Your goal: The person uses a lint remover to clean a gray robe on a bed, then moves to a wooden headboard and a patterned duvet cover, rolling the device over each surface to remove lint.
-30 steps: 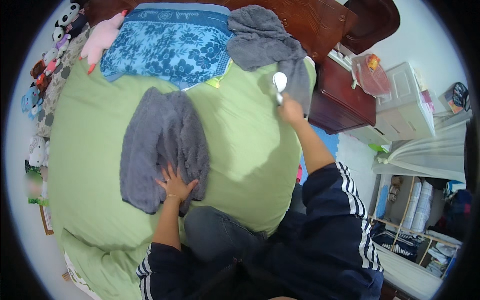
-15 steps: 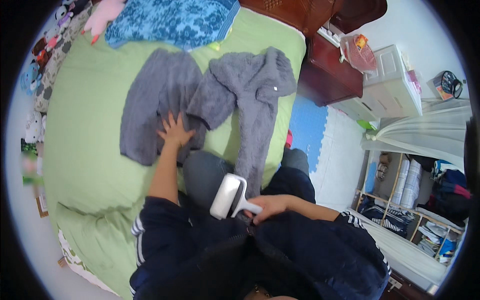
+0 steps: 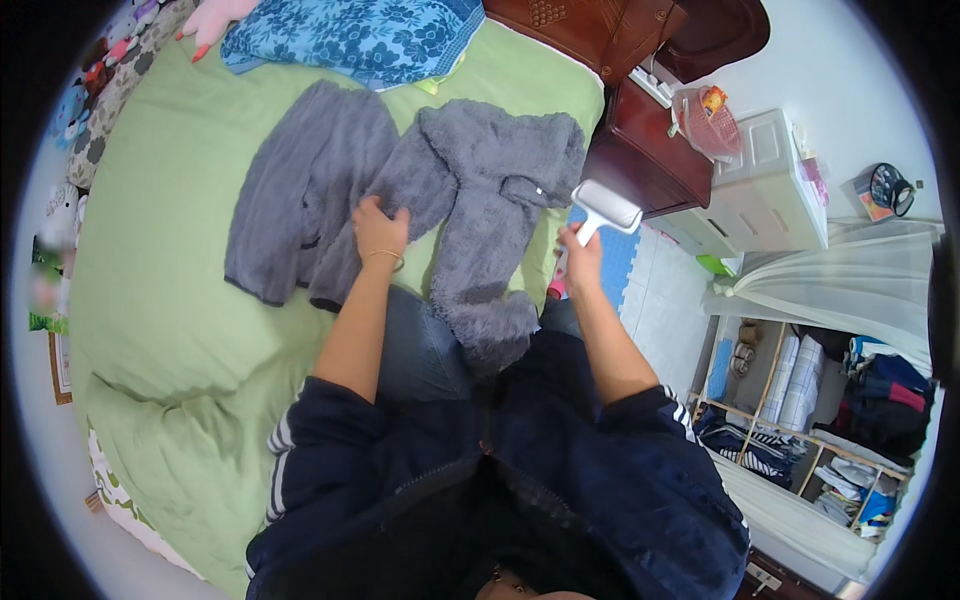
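A grey fleece garment (image 3: 490, 160) lies spread over the bed, its fluffy part with a small white tag on the right and its smoother panels on the left. My left hand (image 3: 380, 228) is on the middle of the garment, fingers curled in and pinching its cloth. In my right hand (image 3: 580, 262) is the handle of a white lint roller (image 3: 607, 205). The roller is raised beyond the garment's right side, near the bed's edge, and does not touch the cloth. One fluffy length of the garment reaches down to my lap.
Under the garment is a bed with a green sheet (image 3: 170, 260). A blue flowered pillow (image 3: 350, 40) lies at its far end. Right of the bed stand a dark red nightstand (image 3: 655, 150) and a white cabinet (image 3: 770, 190); blue mats cover some floor. Clothes shelves (image 3: 800, 400) are farther right.
My right hand has lifted the lint roller from my lap up and to the right. My left hand went from lying spread to gripping cloth, slightly farther up. The garment's lower fluffy length has shifted.
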`<state>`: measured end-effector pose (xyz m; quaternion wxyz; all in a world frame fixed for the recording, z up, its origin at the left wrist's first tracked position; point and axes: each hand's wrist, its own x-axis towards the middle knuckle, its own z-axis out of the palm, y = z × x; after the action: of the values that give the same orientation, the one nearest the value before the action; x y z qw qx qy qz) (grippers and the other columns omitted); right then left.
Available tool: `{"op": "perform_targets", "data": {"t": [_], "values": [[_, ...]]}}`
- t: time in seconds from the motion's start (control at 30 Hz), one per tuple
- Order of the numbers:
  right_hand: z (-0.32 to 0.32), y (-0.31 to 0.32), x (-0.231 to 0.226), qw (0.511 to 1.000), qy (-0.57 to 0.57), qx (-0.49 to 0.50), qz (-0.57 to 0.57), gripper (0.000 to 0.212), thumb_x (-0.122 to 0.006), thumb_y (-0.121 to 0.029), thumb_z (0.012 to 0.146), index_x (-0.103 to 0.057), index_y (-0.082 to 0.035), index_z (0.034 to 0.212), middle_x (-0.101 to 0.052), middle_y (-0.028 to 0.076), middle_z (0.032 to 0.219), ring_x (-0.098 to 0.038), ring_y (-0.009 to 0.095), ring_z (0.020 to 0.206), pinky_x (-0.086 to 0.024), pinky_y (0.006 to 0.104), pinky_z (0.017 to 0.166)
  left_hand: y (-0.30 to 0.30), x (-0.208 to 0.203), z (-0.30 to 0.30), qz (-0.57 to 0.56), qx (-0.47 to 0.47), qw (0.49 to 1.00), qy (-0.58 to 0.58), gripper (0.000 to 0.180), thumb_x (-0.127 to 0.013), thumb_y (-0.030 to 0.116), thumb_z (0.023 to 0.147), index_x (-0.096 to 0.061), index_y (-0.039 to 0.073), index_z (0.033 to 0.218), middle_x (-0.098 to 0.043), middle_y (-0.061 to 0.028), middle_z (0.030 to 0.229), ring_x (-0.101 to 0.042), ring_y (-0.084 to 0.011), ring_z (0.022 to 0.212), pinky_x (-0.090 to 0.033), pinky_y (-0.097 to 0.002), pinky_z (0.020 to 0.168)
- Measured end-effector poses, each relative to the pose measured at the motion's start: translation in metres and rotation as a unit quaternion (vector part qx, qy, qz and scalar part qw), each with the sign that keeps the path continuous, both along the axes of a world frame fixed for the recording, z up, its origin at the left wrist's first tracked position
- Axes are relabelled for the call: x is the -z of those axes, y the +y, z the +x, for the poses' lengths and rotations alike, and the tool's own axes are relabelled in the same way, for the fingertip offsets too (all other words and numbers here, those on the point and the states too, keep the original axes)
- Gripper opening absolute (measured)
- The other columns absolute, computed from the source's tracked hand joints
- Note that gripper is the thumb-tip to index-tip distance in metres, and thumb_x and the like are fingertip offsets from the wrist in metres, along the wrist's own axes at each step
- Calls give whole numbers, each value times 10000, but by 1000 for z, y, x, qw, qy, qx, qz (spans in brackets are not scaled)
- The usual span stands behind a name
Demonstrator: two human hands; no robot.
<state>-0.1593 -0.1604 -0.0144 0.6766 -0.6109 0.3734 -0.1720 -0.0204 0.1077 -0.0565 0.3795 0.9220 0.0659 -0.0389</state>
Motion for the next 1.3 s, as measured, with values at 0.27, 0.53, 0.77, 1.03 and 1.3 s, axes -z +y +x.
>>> {"op": "perform_targets", "data": {"t": [0.27,0.53,0.77,1.03,1.3], "values": [[69,-48,17,999,-6,26,-33,216,-628,-128,763,-495,-74,924,-526,25,817,-505,122,729,-433,285,577,-9,23,30,-313,-276,898,141,493,-696,194,646,-490,-57,1017,-520,-154,995,-515,-253,911,-413,-336,787],[66,-75,16,993,9,10,-117,253,-608,-92,752,-464,-12,944,-508,63,649,-457,129,420,-364,261,373,132,-58,27,-676,-253,686,-91,210,-502,96,704,-558,15,889,-571,-107,930,-543,-255,887,-449,-377,800],[76,-68,2,980,-27,-79,-181,216,-576,-51,758,-434,-25,919,-497,36,606,-493,110,480,-403,249,419,288,4,-35,-397,-339,843,-126,311,-445,-9,729,-560,-27,1018,-582,-120,1000,-546,-217,924,-436,-326,800],[153,-85,6,951,77,-136,-267,188,-624,-172,760,-557,-16,840,-563,30,737,-512,104,655,-409,260,589,305,37,-77,-527,-253,808,73,346,-464,140,841,-489,13,1162,-557,-89,1120,-537,-214,996,-417,-336,859],[226,-42,31,990,39,-92,-98,202,-596,-184,728,-600,2,806,-550,43,713,-499,146,626,-392,294,557,287,15,-99,-528,-239,790,199,433,-432,317,899,-455,-7,1185,-528,-110,1175,-525,-245,1040,-417,-360,901]]}}
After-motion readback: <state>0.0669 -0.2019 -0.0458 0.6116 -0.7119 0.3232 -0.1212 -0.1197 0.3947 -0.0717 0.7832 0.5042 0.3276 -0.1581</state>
